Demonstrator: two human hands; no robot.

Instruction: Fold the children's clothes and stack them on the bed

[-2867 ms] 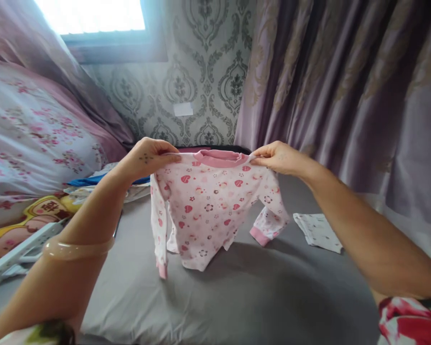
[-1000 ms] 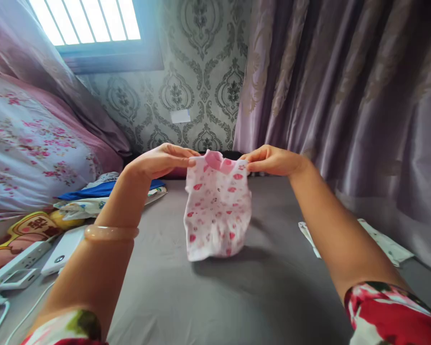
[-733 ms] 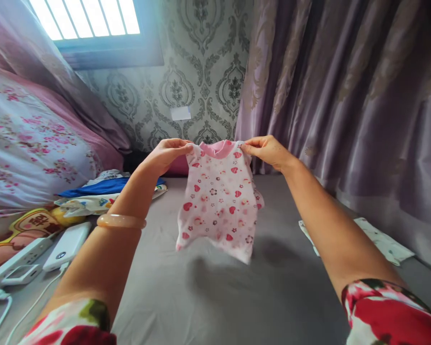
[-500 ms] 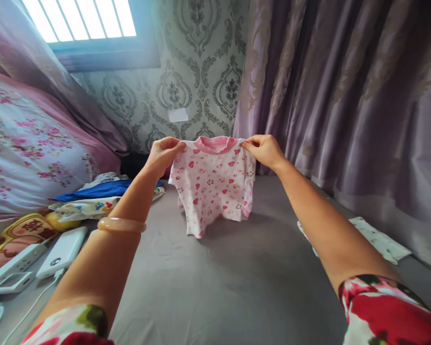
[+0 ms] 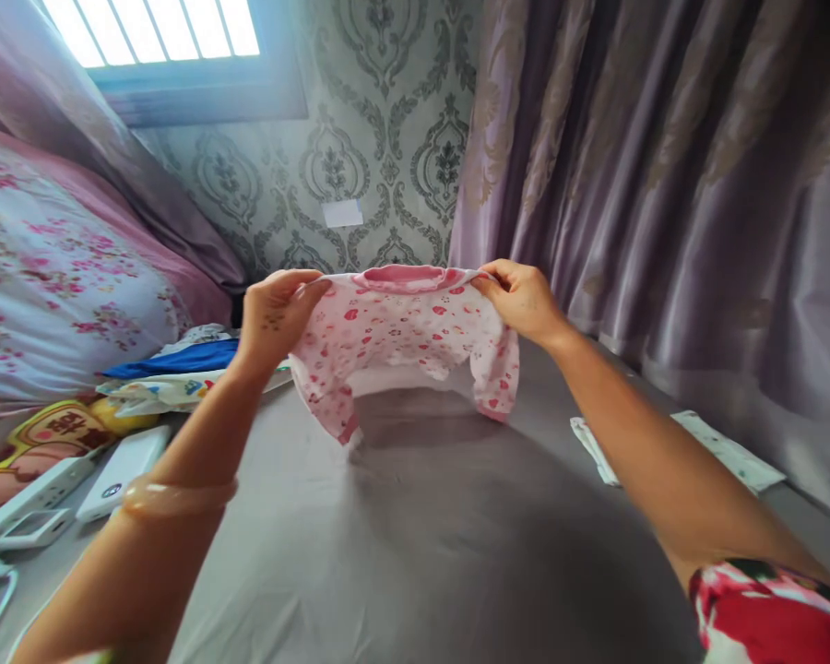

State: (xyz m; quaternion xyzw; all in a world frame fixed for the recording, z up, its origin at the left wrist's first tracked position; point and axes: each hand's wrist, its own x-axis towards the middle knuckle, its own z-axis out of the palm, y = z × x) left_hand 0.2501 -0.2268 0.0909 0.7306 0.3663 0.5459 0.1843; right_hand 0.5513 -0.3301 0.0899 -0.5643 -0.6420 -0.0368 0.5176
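A small long-sleeved shirt (image 5: 401,323), white-pink with hearts and flowers, hangs stretched above the grey bed sheet. Its pink collar faces up between my hands. My left hand (image 5: 280,314) pinches one shoulder of it, fingers closed. At the other shoulder my right hand (image 5: 522,297) pinches the fabric in the same way. Both sleeves with pink cuffs dangle down, and the shirt's lower body swings away from me, foreshortened.
Folded clothes (image 5: 172,373) with a blue piece lie at the left. Nearer are a white power bank (image 5: 125,472), a power strip (image 5: 34,498) and a yellow cushion (image 5: 55,433). A folded white garment (image 5: 729,452) lies right, partly behind my right forearm. Curtains (image 5: 636,184) hang behind.
My hands have moved apart, pulling the shirt's shoulders wider. Its sleeves now hang out at the sides, and its lower body has swung up and away. Both hands keep their grip.
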